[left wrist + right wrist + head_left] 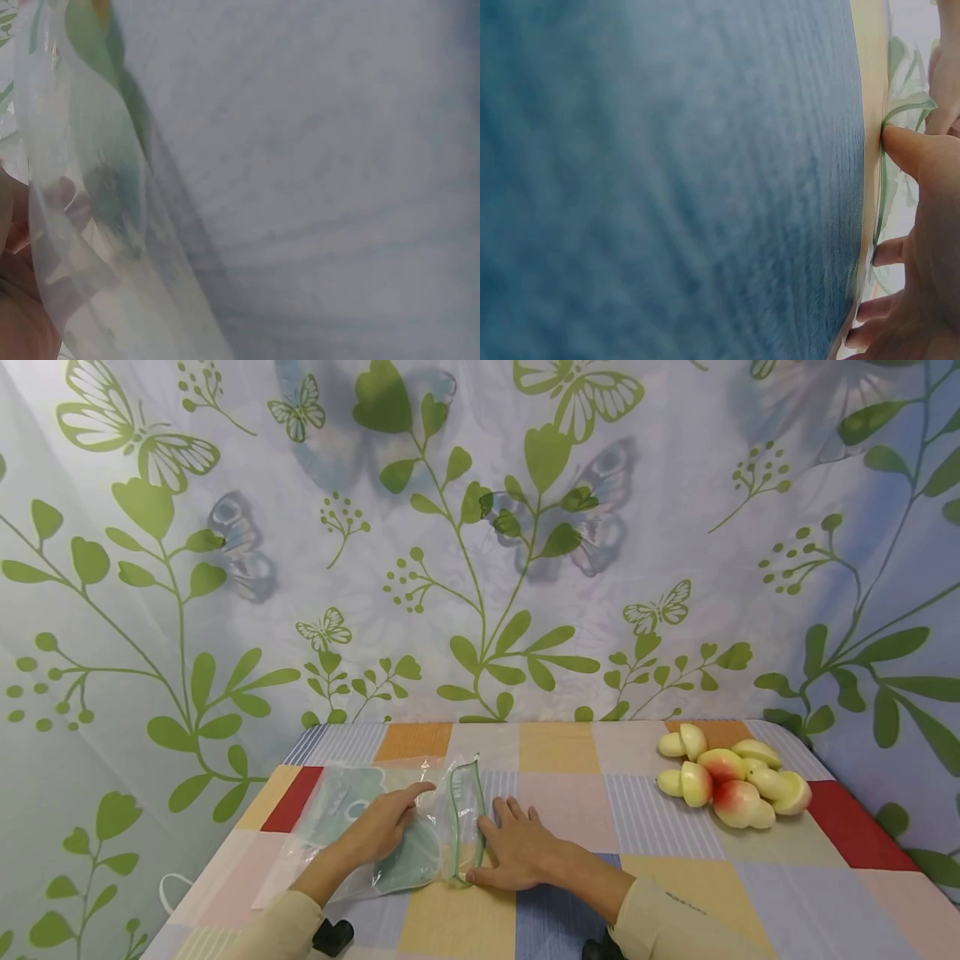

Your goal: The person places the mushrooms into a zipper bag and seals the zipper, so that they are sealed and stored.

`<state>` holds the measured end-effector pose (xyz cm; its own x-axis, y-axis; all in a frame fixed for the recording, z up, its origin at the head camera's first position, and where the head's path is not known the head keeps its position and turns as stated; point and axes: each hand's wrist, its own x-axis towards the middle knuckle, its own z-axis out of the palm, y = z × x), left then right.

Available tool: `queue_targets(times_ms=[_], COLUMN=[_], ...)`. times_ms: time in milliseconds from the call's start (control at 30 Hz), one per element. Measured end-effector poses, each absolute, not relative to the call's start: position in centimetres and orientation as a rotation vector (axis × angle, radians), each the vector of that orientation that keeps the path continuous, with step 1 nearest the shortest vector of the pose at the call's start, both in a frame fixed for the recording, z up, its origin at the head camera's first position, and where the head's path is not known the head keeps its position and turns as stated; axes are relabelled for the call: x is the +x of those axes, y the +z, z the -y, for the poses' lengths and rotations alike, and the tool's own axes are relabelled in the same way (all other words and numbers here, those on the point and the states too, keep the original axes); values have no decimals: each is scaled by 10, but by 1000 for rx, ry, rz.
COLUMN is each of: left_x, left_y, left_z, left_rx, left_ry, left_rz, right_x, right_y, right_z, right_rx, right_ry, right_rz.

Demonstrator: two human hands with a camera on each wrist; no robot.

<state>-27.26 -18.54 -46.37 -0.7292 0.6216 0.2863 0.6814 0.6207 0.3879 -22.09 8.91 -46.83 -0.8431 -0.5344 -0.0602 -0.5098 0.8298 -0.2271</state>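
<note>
Though lying mostly flat, clear zip bag (322, 810): spread on the desk (562, 743), left of centre; green-tinted panel (408, 860) across it, printed on or packed inside, cannot tell which.
Bag mouth: at the right end, bordered by two green strips (453, 818) standing apart, facing the right hand (521, 847).
Long axis: by the look of it, left to right across the desk; strips running near to far, roughly square to it.
Left fingers: on the left hand (382, 827), over the bag, index extended toward the mouth; partly behind clear film in the left wrist view; cannot tell whether pinching it.
Right fingers: spread wide, gripping nothing, at the outer strip, with the thumb touching its near end.
Likely trouble at the mouth: collapse or skewed strips, from pressing harder at the thumb's end than at the far end.
Likely trouble in the film: creasing or skidding over the cloth, from a rightward push without a firm hold at the left.
Mushroom-shaped pieces (733, 802): yellow and red, piled at far right, well apart from both hands.
</note>
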Motion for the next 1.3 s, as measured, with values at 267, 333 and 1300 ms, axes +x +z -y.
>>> queue_targets(times_ms=[267,333,1300], left_x=[-269,-269,-274], left_y=[-459,-458,-453], left_z=[183,182,175], left_rx=[-1122,-1109,-1096], left_ry=[-630,-590,-462], left_rz=[2786,2814,2961], right_x=[-220,-220,-219], right_y=[-467,-467,-470], right_z=[-89,-89,-90], right_rx=[-828,-829,-840], right_ry=[-296,-293,-305], right_rz=[-2891,-2892,-2899])
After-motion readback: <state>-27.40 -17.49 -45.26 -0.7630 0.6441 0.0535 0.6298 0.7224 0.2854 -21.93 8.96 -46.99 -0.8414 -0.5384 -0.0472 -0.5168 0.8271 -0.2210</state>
